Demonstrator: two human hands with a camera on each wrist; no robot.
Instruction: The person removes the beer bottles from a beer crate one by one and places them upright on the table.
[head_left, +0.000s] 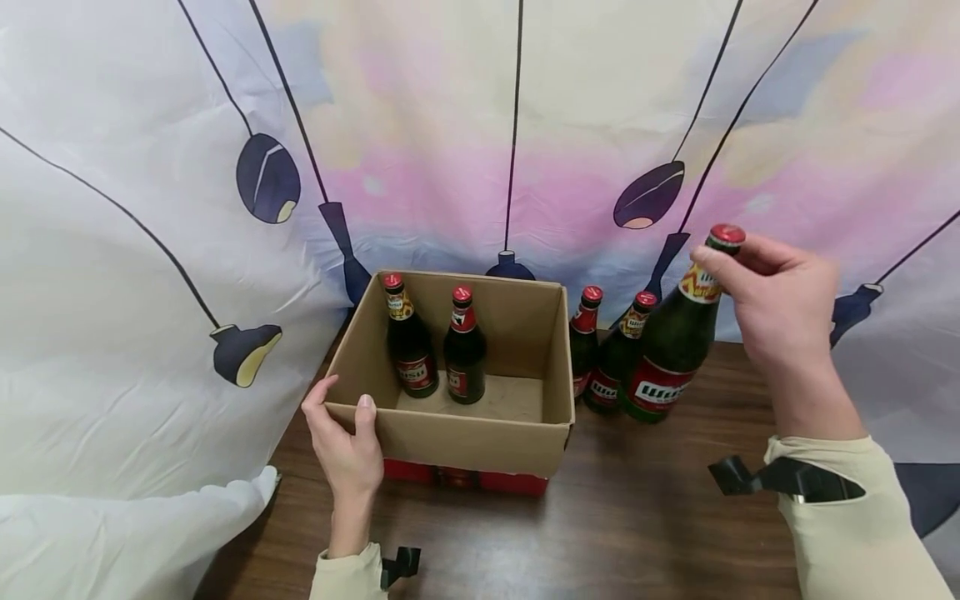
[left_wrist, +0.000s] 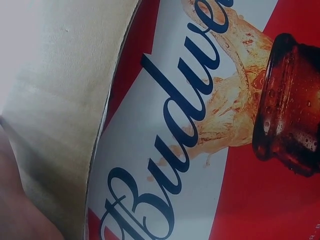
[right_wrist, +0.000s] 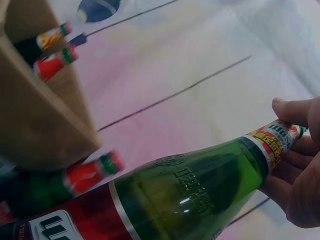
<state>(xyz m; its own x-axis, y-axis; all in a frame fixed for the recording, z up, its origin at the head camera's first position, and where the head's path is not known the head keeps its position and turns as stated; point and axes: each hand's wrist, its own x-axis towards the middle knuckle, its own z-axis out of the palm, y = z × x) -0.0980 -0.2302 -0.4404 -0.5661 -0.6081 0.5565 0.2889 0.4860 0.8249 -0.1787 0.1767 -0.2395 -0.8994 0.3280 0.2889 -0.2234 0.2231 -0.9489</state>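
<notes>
My right hand (head_left: pixel 787 300) holds a green beer bottle (head_left: pixel 671 350) by its neck, just below the red cap. That bottle is tilted, in the air to the right of the open cardboard box (head_left: pixel 472 437). In the right wrist view the bottle (right_wrist: pixel 190 190) shows a red label and a yellow neck label. My left hand (head_left: pixel 347 446) grips the box's near left corner, thumb over the front flap's edge. Two capped beer bottles, one at the left (head_left: pixel 412 354) and one beside it (head_left: pixel 465 358), stand inside the box.
Two more beer bottles, one against the box (head_left: pixel 583 342) and one beside it (head_left: pixel 611 371), stand right of the box on the brown wooden table (head_left: pixel 637 517). A printed cloth (head_left: pixel 435 125) hangs behind. White fabric (head_left: pixel 135 533) lies at the left.
</notes>
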